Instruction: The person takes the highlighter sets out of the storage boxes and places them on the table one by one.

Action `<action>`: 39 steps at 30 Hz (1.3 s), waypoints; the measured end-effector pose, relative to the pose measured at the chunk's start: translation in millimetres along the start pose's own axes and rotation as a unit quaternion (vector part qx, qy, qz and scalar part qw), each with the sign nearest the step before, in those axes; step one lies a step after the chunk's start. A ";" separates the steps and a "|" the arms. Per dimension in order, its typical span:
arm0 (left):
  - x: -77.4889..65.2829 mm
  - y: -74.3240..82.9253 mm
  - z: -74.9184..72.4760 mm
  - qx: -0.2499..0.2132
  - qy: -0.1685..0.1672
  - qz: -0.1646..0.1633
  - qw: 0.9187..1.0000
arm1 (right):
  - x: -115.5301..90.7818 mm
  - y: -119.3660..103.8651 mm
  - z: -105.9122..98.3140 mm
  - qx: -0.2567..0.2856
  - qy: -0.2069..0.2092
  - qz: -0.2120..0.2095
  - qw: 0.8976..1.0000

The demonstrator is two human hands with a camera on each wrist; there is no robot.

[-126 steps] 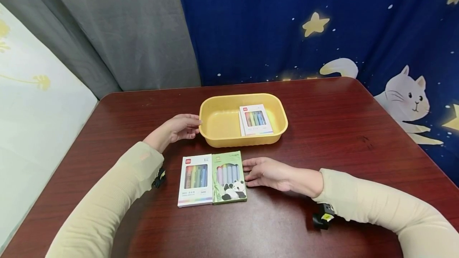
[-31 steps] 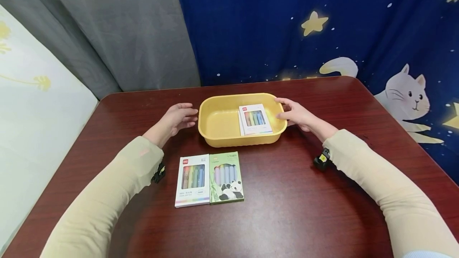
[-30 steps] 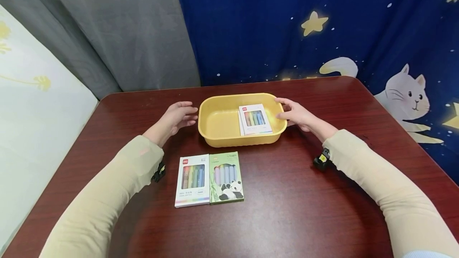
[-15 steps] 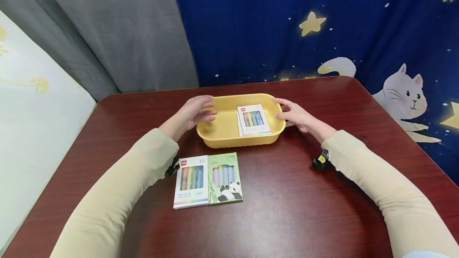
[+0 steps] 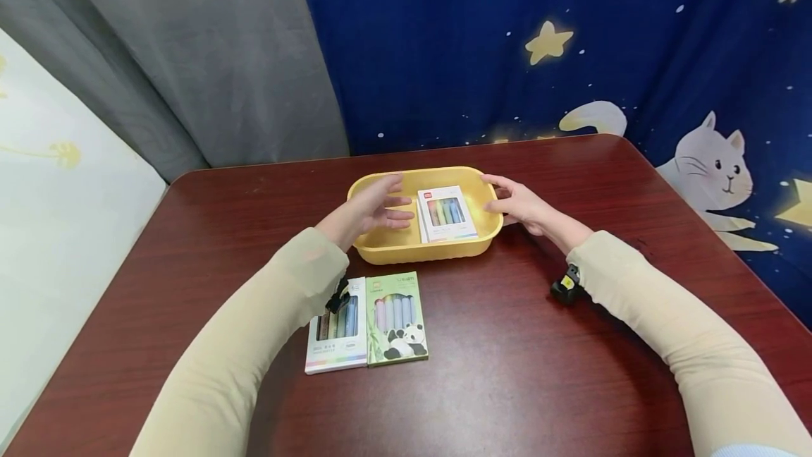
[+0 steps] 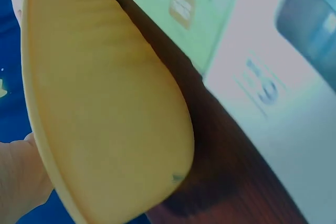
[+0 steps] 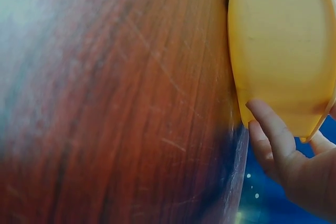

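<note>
A yellow plastic basin (image 5: pixel 431 254) stands on the table, and inside its right half lies a white box of colored pens (image 5: pixel 447 216), apparently with another box under it. Over the basin's left half reaches my left hand (image 5: pixel 374 209), fingers spread and holding nothing, their tips close to the white box. My right hand (image 5: pixel 523 207) grips the basin's right rim between thumb and fingers; in the right wrist view its fingers (image 7: pixel 273 129) lie along the outer wall. In front, a white pen box (image 5: pixel 339 355), partly hidden by my left wrist, sits beside a green panda pen box (image 5: pixel 396 323).
The dark red wooden table (image 5: pixel 507 372) extends around the basin. A grey curtain (image 5: pixel 222 55) and a blue star-and-cat curtain (image 5: pixel 444 41) hang behind it. A white patterned panel (image 5: pixel 70 231) is at the left. Each wrist wears a small black camera (image 5: pixel 566 284).
My left hand has moved right, from beside the basin's left end to over its inside. Earlier, my right hand went from the green box to the basin's right rim, where it stays.
</note>
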State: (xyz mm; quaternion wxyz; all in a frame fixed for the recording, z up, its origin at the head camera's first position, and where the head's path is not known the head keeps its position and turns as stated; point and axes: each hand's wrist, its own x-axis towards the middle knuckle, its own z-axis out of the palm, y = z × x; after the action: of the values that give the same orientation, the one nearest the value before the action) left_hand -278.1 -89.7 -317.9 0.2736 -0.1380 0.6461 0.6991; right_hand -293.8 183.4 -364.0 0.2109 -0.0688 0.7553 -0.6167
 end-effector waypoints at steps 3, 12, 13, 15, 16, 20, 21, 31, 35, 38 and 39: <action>4.3 -1.8 4.4 -0.022 -0.006 -0.015 1.000 | 0.0 0.3 -0.2 -0.002 0.000 0.000 1.000; 13.4 -9.1 12.2 -0.048 -0.013 -0.043 0.998 | 0.4 0.8 0.3 -0.010 0.000 -0.001 1.000; 14.1 -10.0 12.8 -0.046 -0.014 -0.043 0.998 | 0.3 0.8 0.4 -0.010 0.000 -0.001 1.000; 15.4 -11.7 13.8 -0.044 -0.018 -0.043 0.998 | 0.3 0.7 0.5 -0.009 0.000 -0.001 1.000; 15.8 -12.4 14.3 -0.043 -0.019 -0.043 0.998 | 0.3 0.7 0.6 -0.010 0.000 -0.001 1.000; 17.6 -14.9 16.7 -0.040 -0.020 -0.043 0.998 | 0.1 0.5 0.7 -0.009 -0.001 -0.002 1.000; 17.8 -15.1 17.5 -0.040 -0.018 -0.043 0.998 | 0.0 0.4 0.7 -0.009 -0.001 -0.002 1.000; 21.0 -15.4 27.4 -0.037 -0.016 -0.046 0.998 | -0.8 -0.1 0.9 -0.001 0.002 -0.001 1.000; 22.6 -16.0 31.7 -0.043 -0.019 -0.048 0.998 | -0.8 0.0 0.9 0.000 0.001 0.000 1.000; 23.8 -16.5 34.8 -0.051 -0.020 -0.050 0.997 | -0.9 -0.3 0.9 0.002 -0.002 -0.001 1.000; 24.5 -16.7 35.8 -0.053 -0.020 -0.050 0.997 | -1.1 -0.5 0.9 0.003 -0.002 -0.002 1.000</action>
State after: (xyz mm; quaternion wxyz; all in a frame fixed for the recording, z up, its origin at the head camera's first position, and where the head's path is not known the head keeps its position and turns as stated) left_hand -282.9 -49.4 -340.6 0.3135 -0.1706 0.5947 0.7204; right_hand -292.6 182.9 -363.4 0.2116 -0.0706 0.7533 -0.6187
